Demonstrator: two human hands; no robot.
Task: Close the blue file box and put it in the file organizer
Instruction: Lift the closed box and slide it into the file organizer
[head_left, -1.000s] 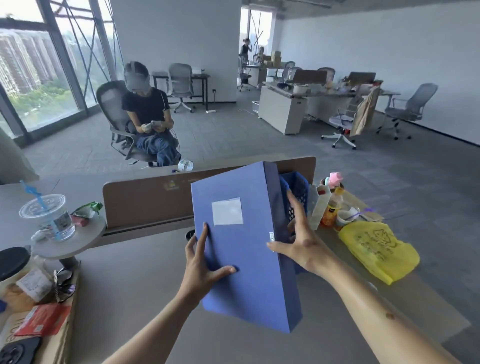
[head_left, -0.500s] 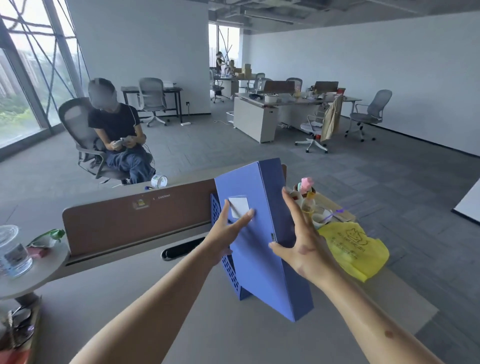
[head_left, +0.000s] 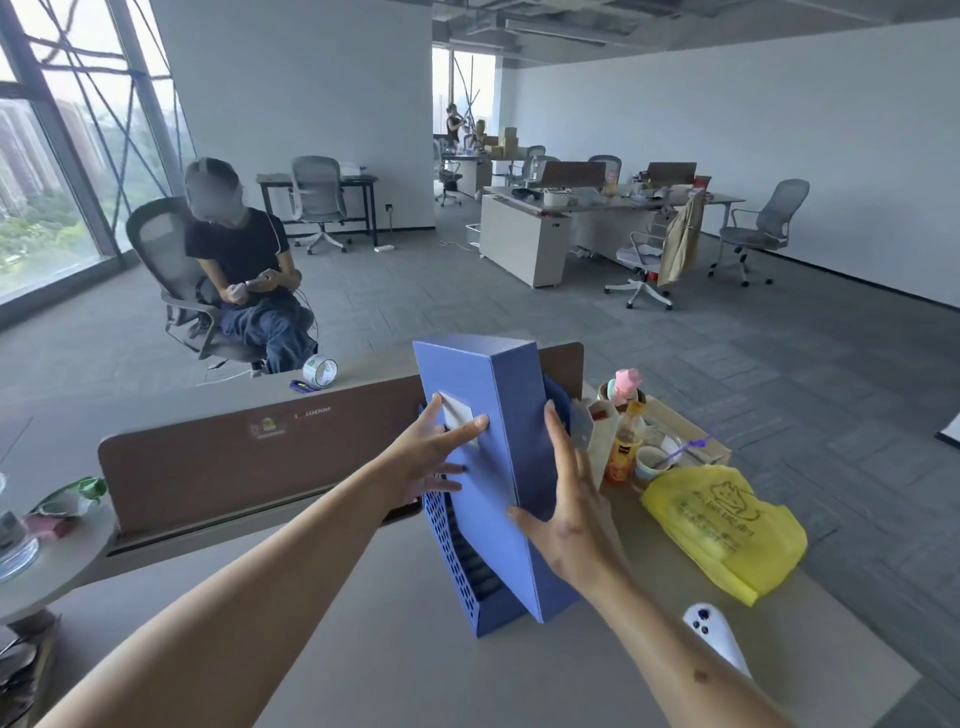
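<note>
The blue file box (head_left: 493, 457) is closed and stands nearly upright, tilted, with its lower end inside the blue perforated file organizer (head_left: 462, 577) on the desk. A white label shows on its left face. My left hand (head_left: 434, 457) lies flat against that left face, fingers over the label. My right hand (head_left: 563, 514) presses on the box's spine and right side, thumb at the front edge. Both hands hold the box between them.
A brown desk divider (head_left: 234, 457) runs behind the organizer. To the right stand bottles (head_left: 623, 447), a cup and a yellow plastic bag (head_left: 727, 525). A white controller (head_left: 714, 642) lies near my right forearm. A seated person (head_left: 239, 270) is beyond the divider.
The box has gone from tilted above the desk to steeper and lower, its bottom now in the organizer. My left hand slid up to the label; the view shifted.
</note>
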